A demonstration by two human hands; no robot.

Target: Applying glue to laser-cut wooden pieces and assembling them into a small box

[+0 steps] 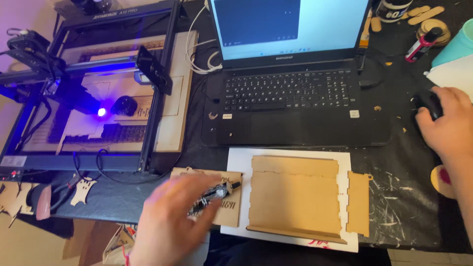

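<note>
My left hand [172,216] is blurred at the lower left and holds a black marker pen [213,195] over a small engraved wooden plaque [227,207]. My right hand [446,123] rests on a black computer mouse [427,104] at the right edge. Between them a cut wooden panel [294,194] with notched edges lies on a white sheet [239,162]. A narrow wooden side piece [358,203] sits just right of the panel.
An open black laptop [295,93] stands behind the panel. A laser engraver [93,83] with a blue glowing spot works on a wood board at left. Small wooden cutouts [83,189], a red-capped bottle [421,45] and a teal cup [456,44] lie around.
</note>
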